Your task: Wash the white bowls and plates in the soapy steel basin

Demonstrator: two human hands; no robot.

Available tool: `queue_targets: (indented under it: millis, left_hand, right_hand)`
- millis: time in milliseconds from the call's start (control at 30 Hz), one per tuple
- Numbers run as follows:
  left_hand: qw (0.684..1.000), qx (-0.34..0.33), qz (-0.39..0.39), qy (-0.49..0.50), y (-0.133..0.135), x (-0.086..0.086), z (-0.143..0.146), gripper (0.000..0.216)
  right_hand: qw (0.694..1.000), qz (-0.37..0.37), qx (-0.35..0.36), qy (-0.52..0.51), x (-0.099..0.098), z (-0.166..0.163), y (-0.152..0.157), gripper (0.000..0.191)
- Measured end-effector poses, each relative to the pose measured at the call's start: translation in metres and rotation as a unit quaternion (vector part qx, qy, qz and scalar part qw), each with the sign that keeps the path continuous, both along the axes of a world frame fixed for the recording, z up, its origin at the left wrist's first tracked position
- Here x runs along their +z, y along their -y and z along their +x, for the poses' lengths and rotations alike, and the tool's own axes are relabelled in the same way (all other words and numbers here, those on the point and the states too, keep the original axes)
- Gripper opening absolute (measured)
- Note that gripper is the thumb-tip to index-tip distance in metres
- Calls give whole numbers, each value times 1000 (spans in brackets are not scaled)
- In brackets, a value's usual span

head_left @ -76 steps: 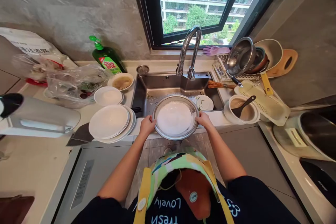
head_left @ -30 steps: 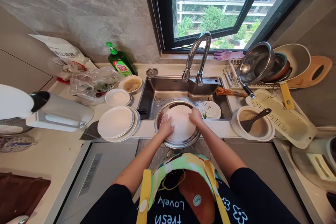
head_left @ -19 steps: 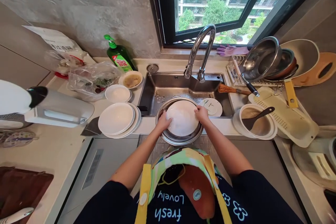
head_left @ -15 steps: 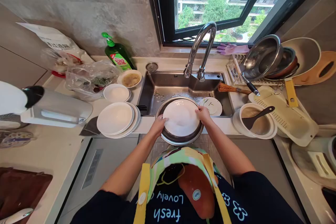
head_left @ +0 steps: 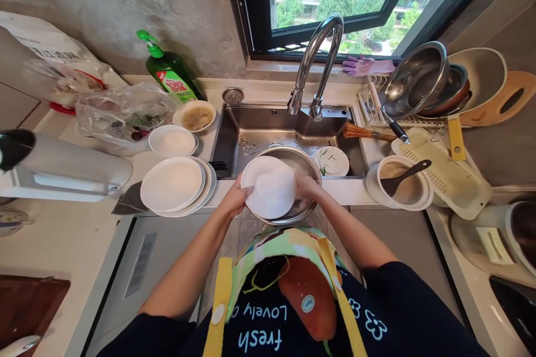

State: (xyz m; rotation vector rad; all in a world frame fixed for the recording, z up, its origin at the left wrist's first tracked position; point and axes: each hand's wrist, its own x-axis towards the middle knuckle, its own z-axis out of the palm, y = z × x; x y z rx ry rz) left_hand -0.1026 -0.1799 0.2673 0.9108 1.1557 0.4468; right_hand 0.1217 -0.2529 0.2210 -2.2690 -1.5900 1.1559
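Observation:
I hold a white plate [head_left: 268, 187] lifted and tilted over a steel basin [head_left: 304, 163] that rests on the sink's front edge. My left hand [head_left: 235, 201] grips the plate's left rim. My right hand [head_left: 304, 187] is closed on its right rim, partly over the basin. A stack of white plates [head_left: 173, 184] sits on the counter just left of my left hand. A small dirty plate [head_left: 333, 160] lies in the sink [head_left: 259, 128] to the right of the basin.
A faucet [head_left: 316, 61] arches over the sink. Green dish soap [head_left: 167, 72], two bowls and plastic bags stand at the left. A white pot with a spoon [head_left: 400, 184], a colander tray and a rack of pans crowd the right. A brush [head_left: 362, 133] lies at the sink's right edge.
The white plate has come up out of the steel basin and shifted left, tilted between both hands. Before, my hands held the basin's rim, then reached inside it.

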Motion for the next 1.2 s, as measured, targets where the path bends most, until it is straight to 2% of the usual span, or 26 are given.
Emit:
queue_targets:
  millis: [67,100,167,233,300,367,467,533,633,700,800,933,1067,1200]
  left_hand:
    - [997,-12,39,-60,-2,3,-1,71]
    - [995,-15,55,-86,-3,5,-1,71]
    - [989,-18,82,-123,-5,7,-2,71]
    - [984,-26,110,-140,-6,9,-2,72]
    - [979,-38,137,-146,-7,11,-3,73]
    - [978,-47,144,-145,-6,12,-3,74]
    - [985,-32,103,-136,-1,13,0,76]
    - [991,-17,62,-119,4,12,3,79]
    - [998,-5,-3,-65,12,12,10,85]
    - [999,6,-38,-34,16,10,13,90]
    - [998,24,-66,0,21,4,16,93]
    - [991,14,-121,49,22,-10,15,87]
    - [984,0,-161,76,22,-18,14,80]
    - [977,-6,-193,91,21,-21,15,74]
  right_hand:
    - [996,-30,73,29,2,-8,6,82]
    - [993,-38,100,55,2,-13,8,88]
    - [983,-31,139,115,1,-23,11,78]
    - [976,-19,154,150,-1,-29,12,55]
    - [979,-22,135,151,0,-29,11,40]
    - [984,-27,81,155,4,-25,9,35]
    - [989,8,-25,144,10,-19,2,36]
    - [992,24,-93,86,10,-17,-3,36]
    - [989,0,-150,4,3,-22,-10,35]
    - [988,20,-148,35,-3,-28,-11,35]
    - [983,101,-123,89,-13,-34,-12,31]
    - [981,135,-141,9,-25,-34,-20,37]
    - [961,204,-178,-57,-35,-42,-37,35]
    - [937,281,-136,-160,-35,-66,-44,46]
